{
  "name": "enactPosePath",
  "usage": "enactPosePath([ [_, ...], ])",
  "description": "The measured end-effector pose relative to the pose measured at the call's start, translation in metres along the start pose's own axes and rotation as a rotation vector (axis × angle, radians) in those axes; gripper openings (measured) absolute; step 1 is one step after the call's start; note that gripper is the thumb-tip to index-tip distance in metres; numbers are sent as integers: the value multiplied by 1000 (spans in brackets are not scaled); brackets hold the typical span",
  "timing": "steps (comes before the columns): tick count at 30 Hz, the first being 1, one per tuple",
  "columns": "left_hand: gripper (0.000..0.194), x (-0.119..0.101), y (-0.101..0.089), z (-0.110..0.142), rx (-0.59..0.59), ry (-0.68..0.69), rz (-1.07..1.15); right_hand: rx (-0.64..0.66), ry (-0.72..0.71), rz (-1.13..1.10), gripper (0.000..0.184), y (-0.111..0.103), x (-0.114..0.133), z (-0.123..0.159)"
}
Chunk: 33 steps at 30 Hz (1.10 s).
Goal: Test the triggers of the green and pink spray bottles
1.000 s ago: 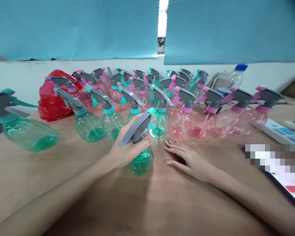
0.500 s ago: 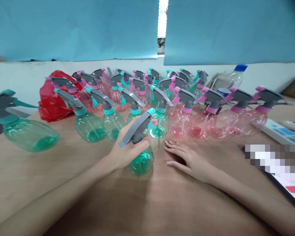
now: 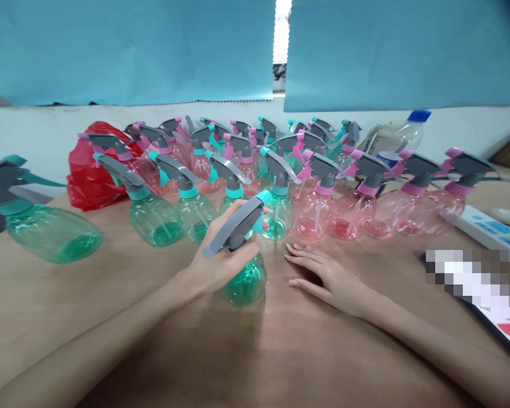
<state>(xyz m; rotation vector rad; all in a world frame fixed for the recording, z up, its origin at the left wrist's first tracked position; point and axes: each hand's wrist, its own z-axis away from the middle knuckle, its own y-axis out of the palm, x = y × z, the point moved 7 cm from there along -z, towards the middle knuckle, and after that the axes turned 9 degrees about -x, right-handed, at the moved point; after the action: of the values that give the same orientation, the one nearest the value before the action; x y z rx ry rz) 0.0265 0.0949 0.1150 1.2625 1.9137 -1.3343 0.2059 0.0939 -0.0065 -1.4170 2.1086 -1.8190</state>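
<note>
Left hand wraps the neck of a green spray bottle at the frame's centre; the bottle's long axis looks near upright, though whether its base touches the table is hard to tell. Right hand lies palm down, fingers loosely spread, just right of the bottle, apart from it. Beyond, across mid-frame, stand 4 green bottles and 4 pink bottles.

The brown table carries green spray bottles, mostly around eleven o'clock, and pink bottles towards two. A red bag sits at ten.
</note>
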Motion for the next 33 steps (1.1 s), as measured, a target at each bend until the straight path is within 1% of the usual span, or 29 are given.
enactPosePath([
  [6, 15, -1, -1, 0, -10, 13, -32, 37, -5, 32, 57, 2, 0, -1],
  [12, 10, -1, 0, 0, -12, -8, -5, 29, 8, 19, 56, 0, 1, -1],
  [15, 12, 1, 0, 0, 0, -32, -8, 11, -2, 6, 55, 0, 2, -1],
  [18, 22, 4, 3, 0, 33, 0, 25, -9, -16, -1, 53, 0, 0, 0],
  [21, 30, 9, 4, 1, 38, 8, 47, -23, -20, -3, 52, 0, -1, 1],
  [27, 17, 17, 2, 5, 3, 4, 57, -8, -19, 31, 53, 2, -2, 2],
  [33, 24, 16, 3, 5, 5, 19, 120, -26, -32, 7, 50, 2, -3, 1],
])
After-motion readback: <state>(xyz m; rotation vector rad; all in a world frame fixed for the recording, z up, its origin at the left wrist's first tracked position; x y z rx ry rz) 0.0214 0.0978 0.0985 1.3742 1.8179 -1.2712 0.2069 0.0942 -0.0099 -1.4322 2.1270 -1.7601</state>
